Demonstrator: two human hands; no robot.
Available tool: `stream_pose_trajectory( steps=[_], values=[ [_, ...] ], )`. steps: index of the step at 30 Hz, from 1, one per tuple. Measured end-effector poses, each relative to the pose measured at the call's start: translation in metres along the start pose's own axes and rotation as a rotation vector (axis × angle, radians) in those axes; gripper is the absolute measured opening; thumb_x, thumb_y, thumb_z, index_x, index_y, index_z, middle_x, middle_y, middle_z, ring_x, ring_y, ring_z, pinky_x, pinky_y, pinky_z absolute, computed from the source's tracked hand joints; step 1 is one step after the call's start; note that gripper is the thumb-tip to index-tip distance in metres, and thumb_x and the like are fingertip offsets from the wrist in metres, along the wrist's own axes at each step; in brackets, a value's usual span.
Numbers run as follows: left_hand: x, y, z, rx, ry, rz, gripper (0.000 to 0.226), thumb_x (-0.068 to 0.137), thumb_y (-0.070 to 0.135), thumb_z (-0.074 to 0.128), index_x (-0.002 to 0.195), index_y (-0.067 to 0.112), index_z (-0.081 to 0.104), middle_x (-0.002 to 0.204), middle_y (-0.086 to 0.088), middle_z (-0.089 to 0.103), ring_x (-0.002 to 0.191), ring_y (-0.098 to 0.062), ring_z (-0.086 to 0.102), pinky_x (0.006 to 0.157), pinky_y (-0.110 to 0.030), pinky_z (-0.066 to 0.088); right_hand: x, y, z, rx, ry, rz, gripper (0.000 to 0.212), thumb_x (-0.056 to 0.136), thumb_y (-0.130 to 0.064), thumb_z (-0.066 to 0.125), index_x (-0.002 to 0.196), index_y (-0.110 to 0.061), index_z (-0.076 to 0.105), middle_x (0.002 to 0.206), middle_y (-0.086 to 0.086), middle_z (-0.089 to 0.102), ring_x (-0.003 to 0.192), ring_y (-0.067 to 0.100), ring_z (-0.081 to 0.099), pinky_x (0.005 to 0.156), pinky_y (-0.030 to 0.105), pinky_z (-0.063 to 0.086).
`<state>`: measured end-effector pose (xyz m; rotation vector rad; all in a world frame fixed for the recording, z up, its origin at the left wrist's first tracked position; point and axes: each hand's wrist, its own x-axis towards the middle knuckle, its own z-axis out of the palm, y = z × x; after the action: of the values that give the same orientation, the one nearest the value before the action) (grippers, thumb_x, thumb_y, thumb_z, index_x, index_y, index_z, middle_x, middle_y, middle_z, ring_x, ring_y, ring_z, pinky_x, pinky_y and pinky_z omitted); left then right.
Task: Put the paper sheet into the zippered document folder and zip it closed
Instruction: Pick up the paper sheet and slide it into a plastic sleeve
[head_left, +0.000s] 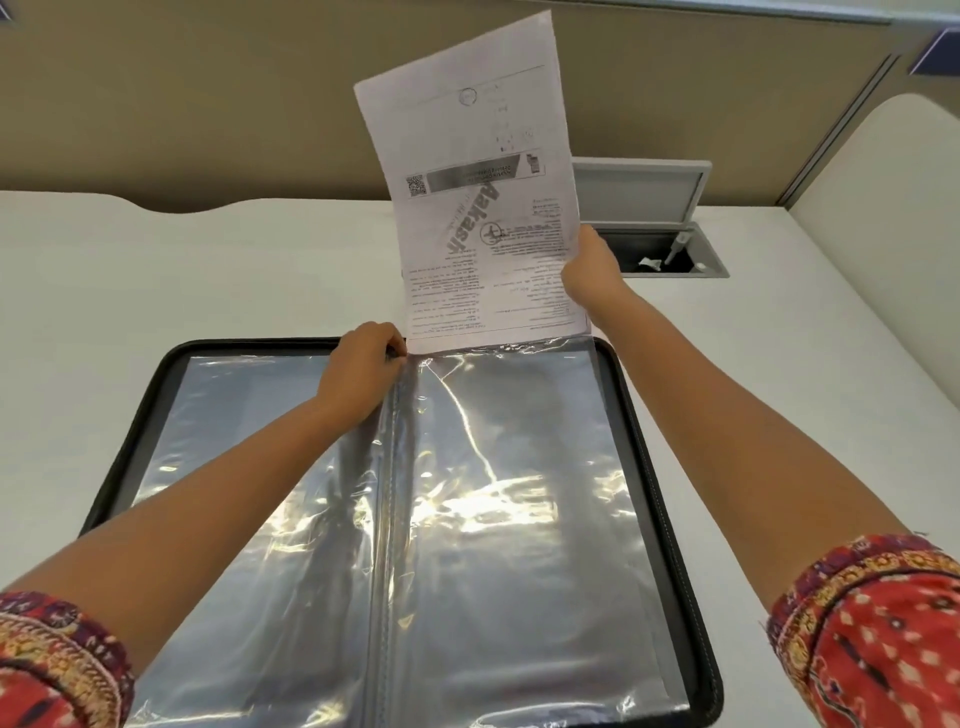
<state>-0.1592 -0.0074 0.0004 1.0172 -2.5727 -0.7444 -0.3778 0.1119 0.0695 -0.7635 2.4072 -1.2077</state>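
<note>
The sheet (478, 197) stands nearly upright above the far edge of the folder (670, 467), its printed face toward the camera with the text upside down. Its lower edge meets the top opening of the right-hand clear sleeve (519, 493), at the far side of the folder; whether the edge has entered the sleeve cannot be told. The right hand (592, 275) grips the sheet at its lower right edge, thumb on the printed face, fingers hidden behind the paper. The left hand (363, 369) is closed in a pinch at the far end of the folder's spine, holding the top corner of the clear sleeve just beside the sheet's lower left corner. The folder lies open and flat on the white table (156, 270), black zippered border visible along its left, far and right sides, with glossy plastic sleeves on both halves and strong glare on the right half. Both forearms are bare, with red patterned cuffs (872, 634) at the near corners of the view. On the table far right of the sheet sits an open cable box (670, 249) with its grey lid raised. A beige partition (208, 104) runs behind the table.
</note>
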Motion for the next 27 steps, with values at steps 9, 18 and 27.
stream_pose_trajectory(
  steps=[9,18,27],
  values=[
    [0.0,0.02,0.015,0.143,-0.064,0.151,0.028,0.086,0.024,0.06,0.112,0.013,0.061,0.115,-0.01,0.059,0.105,-0.029,0.052,0.088,-0.039,0.042,0.004,0.021,0.002,0.074,-0.004,0.096,0.028,0.094,-0.003,0.039,0.122,-0.005,0.044,0.121,0.009,0.055,0.098,0.02,0.053,0.077,0.03,0.044],
    [0.012,0.041,0.034,0.307,-0.135,0.191,0.024,0.083,0.036,0.061,0.1,0.018,0.062,0.11,-0.004,0.055,0.105,-0.025,0.047,0.087,-0.037,0.034,-0.007,0.051,0.011,0.371,0.029,0.176,0.028,0.094,-0.005,0.039,0.119,-0.013,0.048,0.106,0.002,0.06,0.09,0.02,0.061,0.073,0.035,0.054],
    [0.004,0.067,0.046,0.133,-0.169,0.327,0.024,0.083,0.034,0.062,0.093,0.014,0.055,0.092,-0.001,0.065,0.089,-0.022,0.055,0.075,-0.032,0.026,-0.009,0.065,0.017,0.595,0.074,0.202,0.024,0.095,-0.006,0.039,0.111,-0.012,0.056,0.097,-0.001,0.064,0.087,0.013,0.062,0.07,0.028,0.053]
  ],
)
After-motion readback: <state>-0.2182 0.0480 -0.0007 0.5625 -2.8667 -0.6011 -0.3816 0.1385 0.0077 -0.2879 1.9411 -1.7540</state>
